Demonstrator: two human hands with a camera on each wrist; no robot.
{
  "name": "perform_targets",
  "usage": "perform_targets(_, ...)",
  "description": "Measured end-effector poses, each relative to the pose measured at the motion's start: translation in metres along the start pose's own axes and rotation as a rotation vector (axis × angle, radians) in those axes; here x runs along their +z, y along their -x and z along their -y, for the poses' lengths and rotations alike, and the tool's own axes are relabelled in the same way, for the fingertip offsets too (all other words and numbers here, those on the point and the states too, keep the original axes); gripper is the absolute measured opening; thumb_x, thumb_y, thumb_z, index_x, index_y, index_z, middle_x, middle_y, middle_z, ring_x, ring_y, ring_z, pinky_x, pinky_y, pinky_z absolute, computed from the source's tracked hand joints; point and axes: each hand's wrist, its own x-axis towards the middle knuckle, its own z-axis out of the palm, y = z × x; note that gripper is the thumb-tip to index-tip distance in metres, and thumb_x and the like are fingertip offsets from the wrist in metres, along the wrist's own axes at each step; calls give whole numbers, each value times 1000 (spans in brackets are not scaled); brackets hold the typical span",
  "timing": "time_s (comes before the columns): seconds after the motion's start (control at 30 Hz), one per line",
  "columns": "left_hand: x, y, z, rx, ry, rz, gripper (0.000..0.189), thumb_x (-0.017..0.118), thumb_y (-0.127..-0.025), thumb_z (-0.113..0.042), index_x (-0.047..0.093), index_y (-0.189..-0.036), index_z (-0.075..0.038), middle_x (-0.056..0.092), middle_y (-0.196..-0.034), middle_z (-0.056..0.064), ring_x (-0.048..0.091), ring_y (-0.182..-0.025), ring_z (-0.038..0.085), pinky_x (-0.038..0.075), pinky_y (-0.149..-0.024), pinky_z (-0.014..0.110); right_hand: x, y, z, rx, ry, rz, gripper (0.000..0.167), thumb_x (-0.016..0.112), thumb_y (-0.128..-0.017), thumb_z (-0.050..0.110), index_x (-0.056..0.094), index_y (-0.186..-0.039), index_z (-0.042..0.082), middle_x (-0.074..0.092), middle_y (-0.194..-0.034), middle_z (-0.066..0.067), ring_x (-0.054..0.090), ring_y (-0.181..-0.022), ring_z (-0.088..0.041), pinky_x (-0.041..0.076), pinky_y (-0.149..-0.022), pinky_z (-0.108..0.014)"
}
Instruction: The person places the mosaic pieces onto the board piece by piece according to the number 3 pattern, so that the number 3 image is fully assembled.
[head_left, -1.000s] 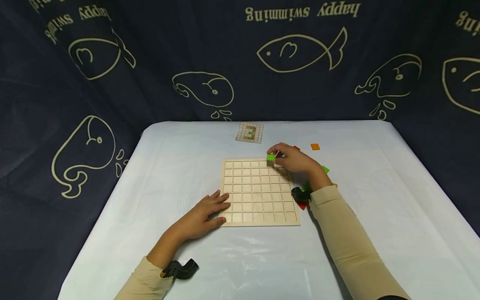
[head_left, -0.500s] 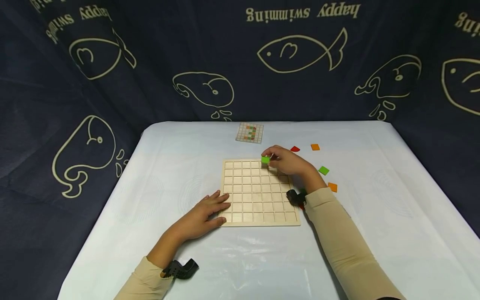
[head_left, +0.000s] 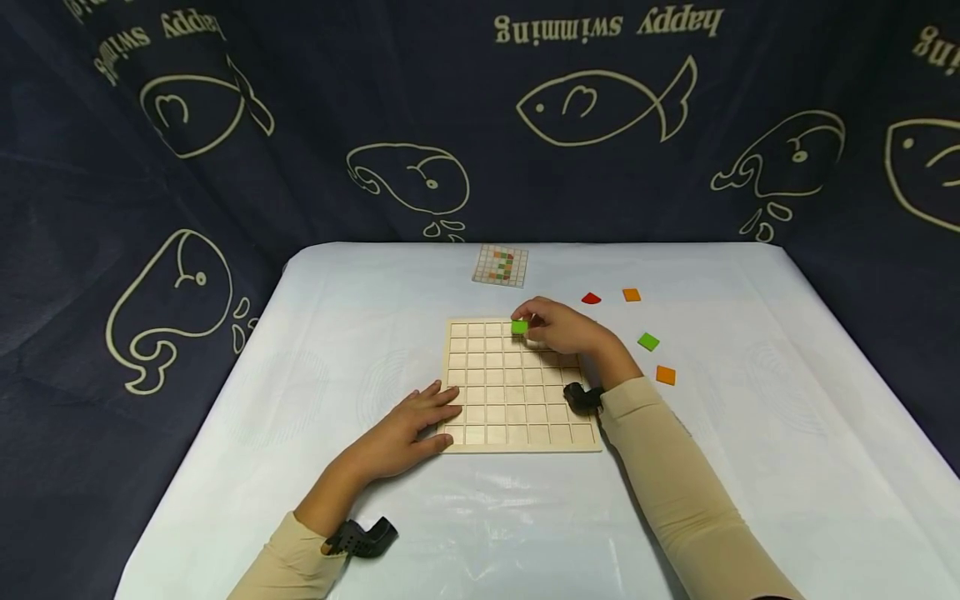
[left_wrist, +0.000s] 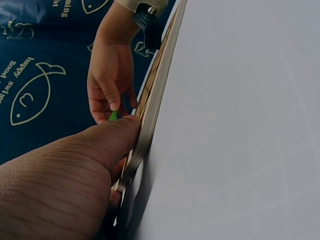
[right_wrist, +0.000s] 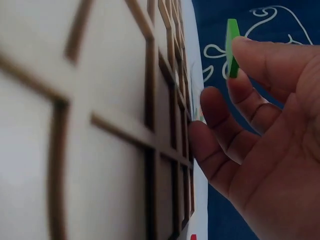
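A light green square tile is pinched between the thumb and fingertips of my right hand, over the far rows of a wooden grid board. In the right wrist view the green tile stands on edge, above the board's raised ridges. My left hand rests on the board's left edge near the front corner, fingers spread and fairly straight. The left wrist view has the left thumb along the board's side, with the right hand and tile beyond.
A small pattern card with coloured squares lies behind the board. To the right lie a red quarter-round piece, an orange tile, another green tile and a second orange tile. A dark fish-print curtain hangs behind the table.
My right hand has carried the green tile left and slightly nearer, from the board's far edge to over its squares. Pieces on the right have come into view. The left hand stays put.
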Motion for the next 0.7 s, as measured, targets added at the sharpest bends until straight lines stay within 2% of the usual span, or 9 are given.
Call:
perform_targets(0.33, -1, 0, 0, 4, -3, 6, 49, 66, -97, -25, 56, -140, -3, 39, -155, 9, 20, -148, 34, 14, -117, 59, 5, -7, 1, 9, 60, 62, 29, 55, -100, 6, 59, -130, 7, 53, -122, -10, 50, -102, -25, 44, -90, -41)
perform_targets(0.47, 0, 0, 1, 7, -5, 9, 49, 65, -98, -26, 56, -141, -3, 39, -156, 8, 20, -148, 33, 14, -117, 58, 8, -9, 2, 12, 74, 79, 30, 56, -99, 4, 59, -128, 6, 55, -118, -9, 50, -104, -25, 44, -93, -41)
perform_targets(0.7, 1, 0, 2, 9, -6, 3, 50, 66, -98, -25, 56, -141, -3, 39, -155, 8, 21, -148, 33, 14, -117, 58, 14, -11, 4, 7, 108, 83, 29, 57, -98, 3, 61, -126, 6, 57, -121, -10, 54, -112, -27, 44, -99, -44)
